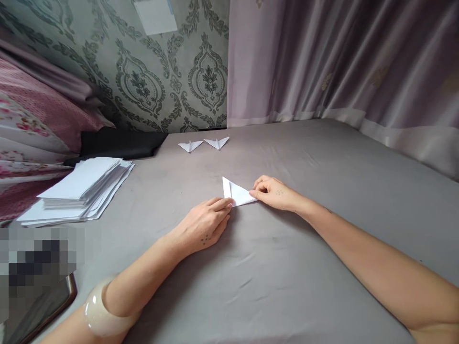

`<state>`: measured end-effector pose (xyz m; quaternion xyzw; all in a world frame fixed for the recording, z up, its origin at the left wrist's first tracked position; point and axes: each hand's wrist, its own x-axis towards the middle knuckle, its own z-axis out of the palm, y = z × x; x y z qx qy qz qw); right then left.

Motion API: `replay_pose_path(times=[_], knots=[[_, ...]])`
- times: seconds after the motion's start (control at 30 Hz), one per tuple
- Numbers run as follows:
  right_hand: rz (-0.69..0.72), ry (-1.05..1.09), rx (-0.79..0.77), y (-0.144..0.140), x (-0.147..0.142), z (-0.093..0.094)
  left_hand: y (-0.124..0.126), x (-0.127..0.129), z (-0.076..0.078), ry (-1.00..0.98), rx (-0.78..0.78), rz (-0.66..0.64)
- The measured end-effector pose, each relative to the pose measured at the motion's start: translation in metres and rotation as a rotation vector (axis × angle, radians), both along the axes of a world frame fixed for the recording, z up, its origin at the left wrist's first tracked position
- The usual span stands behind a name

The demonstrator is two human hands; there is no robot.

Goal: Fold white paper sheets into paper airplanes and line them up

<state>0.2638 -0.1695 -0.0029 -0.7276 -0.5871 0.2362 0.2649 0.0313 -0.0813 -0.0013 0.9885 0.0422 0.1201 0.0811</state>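
A small white folded paper (239,192), roughly triangular with a folded strip along its left side, is in front of me at the middle of the grey cloth. My left hand (210,220) has its fingers together at the paper's lower left corner, and the fingertips grip it there. At the opposite end, my right hand (272,192) pinches the narrow right tip between thumb and fingers. Farther back lie two finished-looking paper planes, a left one (190,146) and a right one (217,143), wings spread.
To the left is a stack of white paper (81,179), with a black folded cloth (122,142) behind it. A dark-framed object (43,306), partly pixelated, lies at the lower left. Grey cloth (287,267) covers the surface; curtains (301,57) hang behind.
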Motion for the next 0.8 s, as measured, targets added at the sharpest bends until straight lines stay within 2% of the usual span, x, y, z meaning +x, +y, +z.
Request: replay_pose_path(times=[0.3, 0.67, 0.8], knots=[[0.008, -0.139, 0.019, -0.004, -0.005, -0.003, 0.000, -0.001, -0.003, -0.030, 0.006, -0.002], [0.078, -0.530, -0.028, -0.009, -0.018, 0.008, 0.002, -0.001, -0.004, -0.041, -0.025, -0.009], [0.086, -0.608, -0.055, -0.010, -0.018, 0.010, 0.002, -0.002, -0.004, -0.024, -0.047, 0.017]])
